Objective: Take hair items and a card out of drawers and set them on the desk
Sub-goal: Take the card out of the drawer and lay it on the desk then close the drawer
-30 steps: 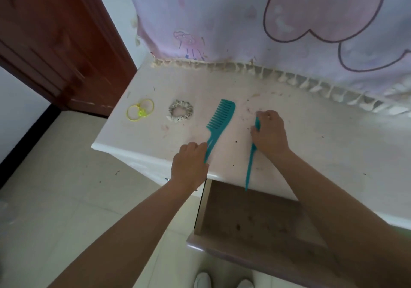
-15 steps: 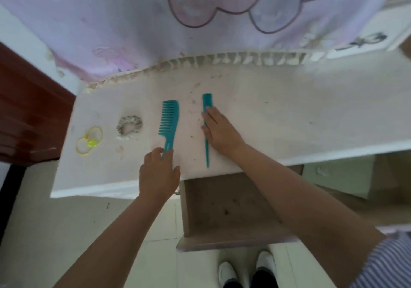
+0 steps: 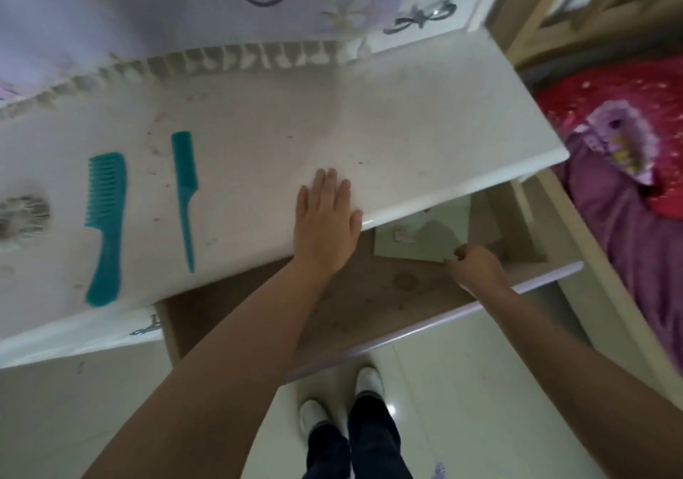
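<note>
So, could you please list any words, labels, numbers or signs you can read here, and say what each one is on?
None can be read.
Pale green card in the drawer: a small mark near one corner, too blurred to read.
Combs, desk, curtain: no text, drawings only on the curtain.

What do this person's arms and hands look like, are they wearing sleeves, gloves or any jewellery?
Both forearms are bare right up to the frame edge, with no sleeves in view. The left hand and right hand have no gloves, and no rings, watch or bracelets show. Fingernails look short and unpainted, though the picture is a little blurred.
</note>
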